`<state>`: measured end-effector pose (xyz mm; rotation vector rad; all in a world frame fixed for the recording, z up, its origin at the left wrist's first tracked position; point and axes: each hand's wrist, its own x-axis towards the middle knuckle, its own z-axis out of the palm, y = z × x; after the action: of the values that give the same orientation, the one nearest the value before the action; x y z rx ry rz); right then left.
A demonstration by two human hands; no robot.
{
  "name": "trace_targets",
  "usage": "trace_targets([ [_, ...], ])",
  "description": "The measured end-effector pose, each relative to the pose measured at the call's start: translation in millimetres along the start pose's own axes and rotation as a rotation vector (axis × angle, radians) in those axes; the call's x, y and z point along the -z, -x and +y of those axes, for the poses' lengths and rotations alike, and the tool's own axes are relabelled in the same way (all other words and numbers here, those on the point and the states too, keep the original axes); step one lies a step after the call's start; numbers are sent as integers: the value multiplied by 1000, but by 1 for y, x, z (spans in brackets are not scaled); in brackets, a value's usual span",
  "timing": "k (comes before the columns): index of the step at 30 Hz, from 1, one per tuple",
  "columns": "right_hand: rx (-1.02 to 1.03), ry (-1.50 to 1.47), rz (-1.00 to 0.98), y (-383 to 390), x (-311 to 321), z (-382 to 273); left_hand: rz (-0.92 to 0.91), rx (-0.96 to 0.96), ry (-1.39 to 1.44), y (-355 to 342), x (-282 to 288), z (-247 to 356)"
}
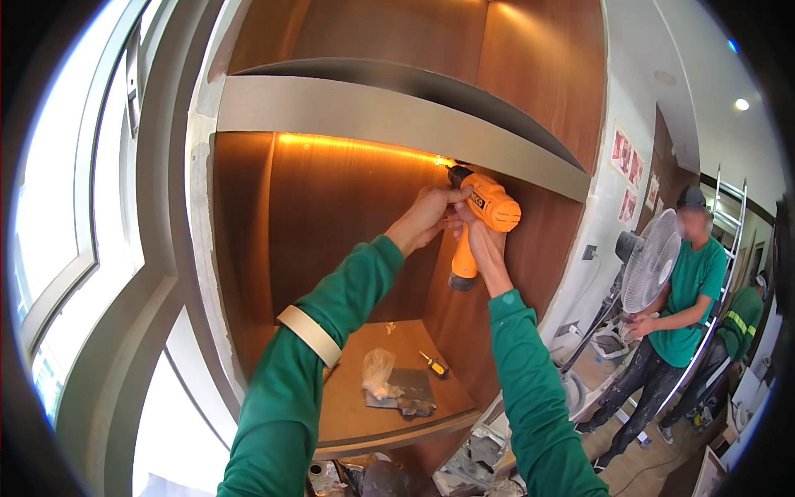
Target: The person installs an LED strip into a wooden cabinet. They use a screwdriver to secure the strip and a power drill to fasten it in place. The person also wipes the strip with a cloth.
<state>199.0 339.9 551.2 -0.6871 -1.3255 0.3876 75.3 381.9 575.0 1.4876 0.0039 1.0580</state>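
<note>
Fingers of our right hand (483,246) wrap the grip of the orange drill (480,219), whose handle hangs down while its body points up-left toward the lit underside of the shelf (389,112). Our left hand (426,217) seems closed near the chuck, though we cannot tell.

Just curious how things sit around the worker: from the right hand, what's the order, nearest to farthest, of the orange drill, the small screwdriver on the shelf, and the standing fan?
1. Orange drill: held in the right hand, up under the lit shelf.
2. Small screwdriver: below, on the wooden shelf.
3. Standing fan: far right, beside another person.
</note>
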Motion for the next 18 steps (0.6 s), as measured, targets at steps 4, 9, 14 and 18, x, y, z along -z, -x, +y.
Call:
trace_targets([
  [4,30,3,-10,-1,5,6,25,-3,-48,0,-4,-1],
  [9,24,-31,-35,-1,6,6,32,-5,-84,3,-5,2],
  [14,30,-42,-11,-1,5,5,52,3,-108,1,-4,1],
  [18,11,-45,-20,1,6,1,71,-3,-111,3,-9,2],
])
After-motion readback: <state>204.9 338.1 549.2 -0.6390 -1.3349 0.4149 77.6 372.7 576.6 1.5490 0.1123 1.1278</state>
